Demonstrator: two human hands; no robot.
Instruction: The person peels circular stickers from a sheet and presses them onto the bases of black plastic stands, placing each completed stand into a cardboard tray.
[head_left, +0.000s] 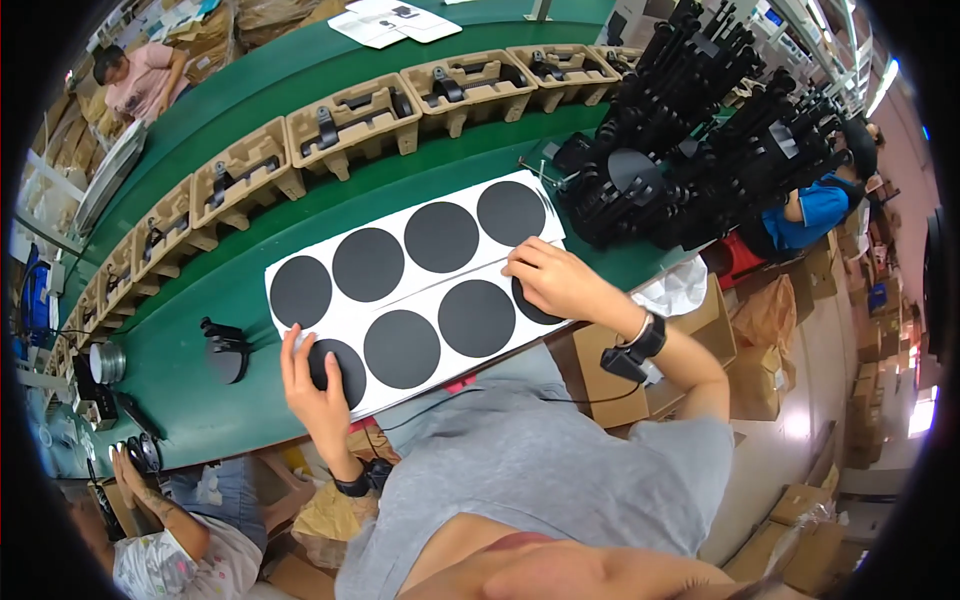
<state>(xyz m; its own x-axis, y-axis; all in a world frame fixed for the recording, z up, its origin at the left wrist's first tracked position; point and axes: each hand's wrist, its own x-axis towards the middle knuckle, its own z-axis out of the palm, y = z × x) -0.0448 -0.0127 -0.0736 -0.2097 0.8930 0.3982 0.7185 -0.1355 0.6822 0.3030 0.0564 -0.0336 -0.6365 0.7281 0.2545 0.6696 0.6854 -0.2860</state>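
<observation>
A white sheet (385,315) bearing two rows of black round pads (476,318) lies tilted on the green bench in front of me. At its left end my left hand (318,395) rests with fingers stretched and thumb apart, beside and partly over the nearest left pad (345,372). My right hand (562,283) is at the near right corner, its fingers bent and pinched together at the edge of the last pad (530,303) there. That hand covers much of this pad, and I cannot see whether its edge is lifted.
Brown moulded trays (352,120) with black parts line the bench's far side. Black stand-like assemblies (640,170) are piled at the right. A small black stand (226,350) is left of the sheet. Co-workers sit at lower left (180,540) and right (815,215); cardboard boxes (615,375) are beside me.
</observation>
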